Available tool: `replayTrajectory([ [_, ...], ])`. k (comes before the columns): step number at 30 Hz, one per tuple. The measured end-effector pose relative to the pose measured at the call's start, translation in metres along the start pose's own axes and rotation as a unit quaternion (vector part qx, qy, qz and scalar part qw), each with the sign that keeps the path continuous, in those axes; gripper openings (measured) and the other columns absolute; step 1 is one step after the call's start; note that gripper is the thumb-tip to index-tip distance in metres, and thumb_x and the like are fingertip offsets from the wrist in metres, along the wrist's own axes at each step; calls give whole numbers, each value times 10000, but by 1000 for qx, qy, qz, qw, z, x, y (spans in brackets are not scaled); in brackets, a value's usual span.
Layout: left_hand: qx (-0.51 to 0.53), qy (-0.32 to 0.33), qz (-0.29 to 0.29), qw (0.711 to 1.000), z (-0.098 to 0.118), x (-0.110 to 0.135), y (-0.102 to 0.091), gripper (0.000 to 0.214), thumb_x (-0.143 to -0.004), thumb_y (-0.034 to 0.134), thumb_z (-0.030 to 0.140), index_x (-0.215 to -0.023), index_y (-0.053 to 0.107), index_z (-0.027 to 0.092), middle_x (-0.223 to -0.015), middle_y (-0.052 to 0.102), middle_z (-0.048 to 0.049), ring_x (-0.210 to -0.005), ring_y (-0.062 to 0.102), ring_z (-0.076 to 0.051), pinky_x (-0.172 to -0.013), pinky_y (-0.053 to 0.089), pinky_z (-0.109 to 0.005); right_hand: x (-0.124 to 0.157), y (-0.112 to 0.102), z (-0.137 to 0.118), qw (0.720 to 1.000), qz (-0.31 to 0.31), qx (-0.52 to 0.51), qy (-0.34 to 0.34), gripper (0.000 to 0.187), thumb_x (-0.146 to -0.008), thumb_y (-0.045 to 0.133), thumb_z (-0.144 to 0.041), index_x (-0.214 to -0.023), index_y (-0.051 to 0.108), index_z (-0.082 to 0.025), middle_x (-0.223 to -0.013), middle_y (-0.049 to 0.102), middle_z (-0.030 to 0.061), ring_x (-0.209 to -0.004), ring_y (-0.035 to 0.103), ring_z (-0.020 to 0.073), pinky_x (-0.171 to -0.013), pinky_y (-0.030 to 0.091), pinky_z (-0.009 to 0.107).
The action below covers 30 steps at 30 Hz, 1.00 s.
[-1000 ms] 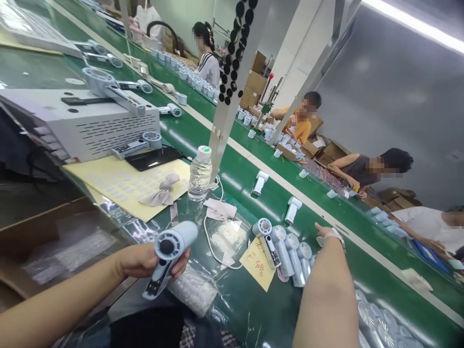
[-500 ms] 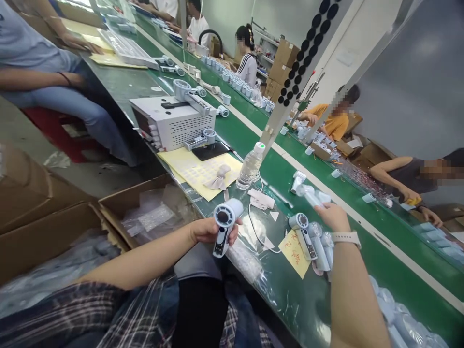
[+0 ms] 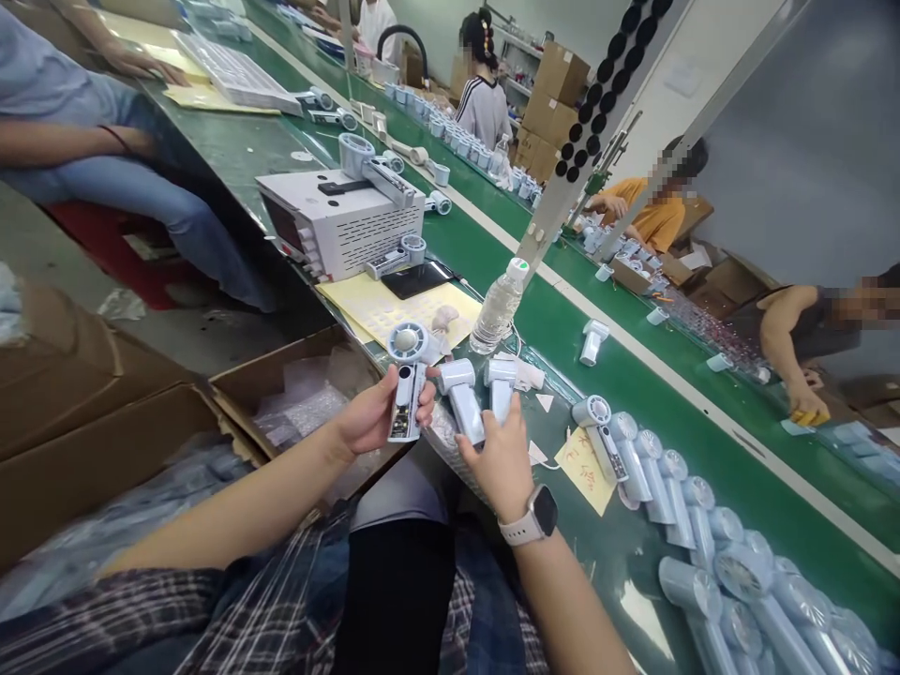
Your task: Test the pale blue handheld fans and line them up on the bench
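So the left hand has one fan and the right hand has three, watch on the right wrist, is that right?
Not quite: the right hand holds two fans, not three. The left hand does hold one fan, and the watch is on the right wrist. The head view shows this.

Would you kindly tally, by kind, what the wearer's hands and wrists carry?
Fans: 3, one in the left hand, two in the right hand
Watch: 1
Total: 4
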State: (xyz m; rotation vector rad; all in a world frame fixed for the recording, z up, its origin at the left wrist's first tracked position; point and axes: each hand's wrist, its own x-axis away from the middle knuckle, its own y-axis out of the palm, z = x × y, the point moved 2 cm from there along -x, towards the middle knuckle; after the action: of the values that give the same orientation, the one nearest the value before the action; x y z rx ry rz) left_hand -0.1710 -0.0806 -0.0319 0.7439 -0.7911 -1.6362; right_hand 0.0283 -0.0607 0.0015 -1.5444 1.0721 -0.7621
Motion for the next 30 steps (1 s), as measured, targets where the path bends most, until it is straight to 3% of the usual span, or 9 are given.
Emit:
replayTrajectory([
  [4,37,-30,24,999,-7,10,10,388,-902,726,462,-1091,711,122,-777,609,-24,-652,597,-141,-643,547,-290,-36,-9,32,999,15,-42,20,465,-976,553,-435,-1356,634,-178,-1313,676,190,-1123,679,321,-945,529,417],
  [6,70,-64,7,996,-13,14,26,324,-911,701,401,-1060,707,113,-778,615,-33,-647,602,-151,-622,541,-294,-63,-13,59,996,54,-36,67,413,-985,483,-306,-1322,638,-126,-1207,710,220,-1059,686,331,-915,523,446],
  [11,180,-176,-84,964,-25,20,76,440,-913,667,502,-1069,675,90,-747,557,-17,-538,495,-101,-457,386,-216,-102,-14,98,987,127,-54,79,255,-836,491,-119,-961,713,-102,-1101,721,240,-1082,649,338,-985,478,477],
  [16,236,-236,-131,933,-28,23,106,436,-946,617,532,-1075,645,116,-747,547,-10,-514,475,-99,-416,320,-206,-70,-43,113,962,244,-95,73,272,-872,435,-193,-965,686,-143,-1169,694,194,-1167,603,308,-1075,419,487],
  [20,256,-288,-158,909,-31,19,122,440,-983,534,552,-1043,632,128,-756,585,-21,-499,507,-120,-402,375,-230,-33,-63,125,929,318,-178,60,200,-854,531,-315,-872,688,-193,-1004,723,117,-1004,648,276,-960,481,456],
  [23,255,-318,-170,897,-39,14,129,435,-977,549,550,-1045,618,126,-752,600,-12,-492,528,-118,-403,420,-233,-10,-64,129,909,329,-234,105,208,-852,568,-347,-881,703,-192,-934,723,88,-931,659,258,-903,501,442],
  [25,222,-320,-166,906,-49,9,127,466,-931,622,578,-1068,603,133,-785,626,-6,-507,572,-125,-433,484,-254,2,-63,129,880,356,-287,127,206,-859,594,-353,-899,708,-186,-934,721,80,-925,671,246,-902,514,439],
  [27,144,-287,-154,935,-61,2,120,581,-815,741,649,-1058,587,144,-825,660,-10,-520,617,-140,-451,524,-272,12,-62,127,841,391,-350,134,196,-863,622,-353,-909,710,-185,-954,721,75,-946,680,236,-924,523,439],
  [30,-10,-212,-87,973,-75,-9,104,682,-673,837,700,-952,538,155,-755,662,-4,-476,582,-101,-409,448,-197,24,-60,127,779,400,-462,140,153,-817,687,-339,-868,699,-195,-978,722,57,-972,681,227,-956,527,452],
])
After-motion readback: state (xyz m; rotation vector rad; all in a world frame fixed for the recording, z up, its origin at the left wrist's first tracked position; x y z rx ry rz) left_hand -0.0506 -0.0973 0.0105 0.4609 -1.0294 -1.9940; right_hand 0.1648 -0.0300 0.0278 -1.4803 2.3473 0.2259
